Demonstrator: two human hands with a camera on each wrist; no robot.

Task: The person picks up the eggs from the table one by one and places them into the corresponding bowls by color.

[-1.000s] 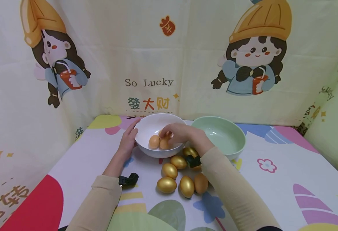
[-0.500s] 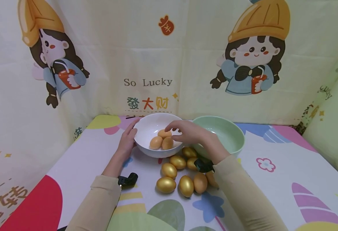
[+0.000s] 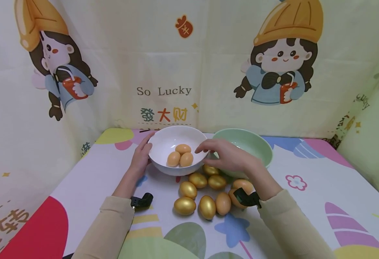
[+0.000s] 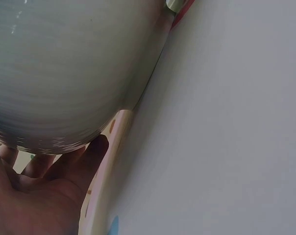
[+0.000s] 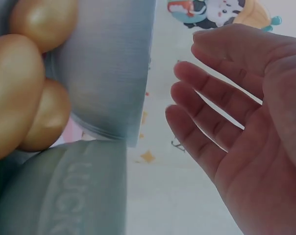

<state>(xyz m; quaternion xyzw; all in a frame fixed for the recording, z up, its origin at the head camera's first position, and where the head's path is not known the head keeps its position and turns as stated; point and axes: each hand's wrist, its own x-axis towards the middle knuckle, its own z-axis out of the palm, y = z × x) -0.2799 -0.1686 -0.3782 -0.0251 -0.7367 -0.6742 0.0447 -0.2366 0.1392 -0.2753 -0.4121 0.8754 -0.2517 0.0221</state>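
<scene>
My left hand (image 3: 140,158) rests against the outer left side of a white bowl (image 3: 157,144), its fingers spread along the wall. In the left wrist view, the fingertips of the left hand (image 4: 45,200) touch the bowl's curved underside (image 4: 64,68). Three brown eggs (image 3: 174,158) sit together inside this bowl. Over its right rim hovers my right hand (image 3: 228,155), fingers loosely bent and holding nothing. The right wrist view shows that palm of the right hand (image 5: 251,132) with fingers apart and bare. Below the right hand lie several golden eggs (image 3: 207,207) and three brown eggs (image 3: 223,203).
A green bowl (image 3: 257,147) stands just right of the white bowl, partly behind my right hand. The patterned tablecloth (image 3: 306,216) covers the table, and a printed cloth (image 3: 221,72) hangs at the back.
My right hand has let go of an egg in the white bowl, lifted off and drawn back right past the rim. The left hand keeps its place on the bowl.
</scene>
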